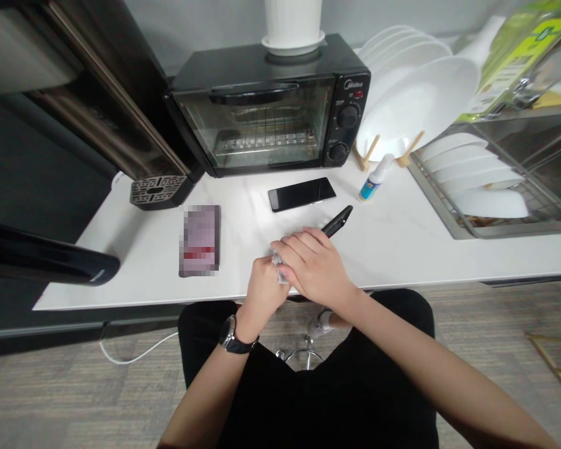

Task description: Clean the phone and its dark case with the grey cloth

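Close together at the counter's front edge are my left hand (265,284), with a black watch on its wrist, and my right hand (314,265). A crumpled pale grey cloth (279,268) shows between them, pressed under my right thumb and closed fingers. My left fingers are mostly hidden. From behind my right hand a slim black object (339,221) sticks out toward the upper right; its other end is covered. A black phone (302,194) lies flat beyond my hands. Right of it a small spray bottle (374,179) with a blue label stands upright.
A black toaster oven (262,125) at the back carries a white pot (293,25). White plates (416,93) stand in a wooden rack, beside a sink (509,187) with dishes. A blurred purple item (200,240) lies on the left, near a dark dispenser (161,187).
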### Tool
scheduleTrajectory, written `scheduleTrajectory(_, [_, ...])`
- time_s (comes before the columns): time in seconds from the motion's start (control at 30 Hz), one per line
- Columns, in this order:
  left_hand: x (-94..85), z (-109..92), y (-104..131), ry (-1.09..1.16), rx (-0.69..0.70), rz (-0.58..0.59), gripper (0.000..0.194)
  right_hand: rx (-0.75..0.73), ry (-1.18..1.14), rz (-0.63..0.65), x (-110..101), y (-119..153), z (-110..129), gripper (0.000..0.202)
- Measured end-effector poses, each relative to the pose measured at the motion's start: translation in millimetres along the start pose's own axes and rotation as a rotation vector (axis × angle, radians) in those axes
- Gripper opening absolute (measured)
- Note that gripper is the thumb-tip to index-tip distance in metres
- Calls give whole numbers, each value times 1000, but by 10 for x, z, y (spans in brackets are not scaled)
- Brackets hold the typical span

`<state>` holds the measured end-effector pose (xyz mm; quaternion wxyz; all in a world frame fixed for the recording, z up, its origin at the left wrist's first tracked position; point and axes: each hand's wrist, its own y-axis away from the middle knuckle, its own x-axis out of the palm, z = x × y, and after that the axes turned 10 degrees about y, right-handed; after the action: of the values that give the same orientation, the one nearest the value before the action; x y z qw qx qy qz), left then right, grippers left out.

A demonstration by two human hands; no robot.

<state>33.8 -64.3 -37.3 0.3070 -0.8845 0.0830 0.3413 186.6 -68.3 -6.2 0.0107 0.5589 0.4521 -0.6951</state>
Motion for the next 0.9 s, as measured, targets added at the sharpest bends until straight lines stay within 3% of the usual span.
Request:
scheduleTrajectory(0.13, [-37,-74,-41,97,-5,-16,28,-22,88,30,-53,76,-516,40])
scheduleTrajectory(0.23, [-52,-151,-68,172,-59,-21,21,94,154,30,-87,99,-896,45])
scheduleTrajectory(0.3, [-49,-176,-69,197,-74,-25,20,181,163,8,-85,92,-985,45])
scheduleTrajectory(0.37, [-38,-170,-59,190,-77,-31,20,254,130,-35,-66,67,-886,44])
scheduleTrajectory(0.47, [-16,-106,-34,115,-43,-44,25,266,17,-90,-36,15,-464,36])
scheduleTrajectory(0.57, [-2,-21,-13,21,39,-69,28,125,-67,-45,-38,-17,-50,30])
scheduleTrajectory(0.63, [-5,8,-7,0,78,-65,22,5,-53,4,-57,-3,28,35])
scheduleTrajectory(0.7, [-15,2,-7,10,89,-43,22,-69,-8,36,-83,45,-96,41])
scheduleTrajectory(0.77, [-27,-30,-12,30,67,-29,27,-72,43,44,-111,105,-366,41])
scheduleTrajectory(0.9, [-33,-108,-31,140,-29,-9,21,83,153,38,-147,167,-941,44])
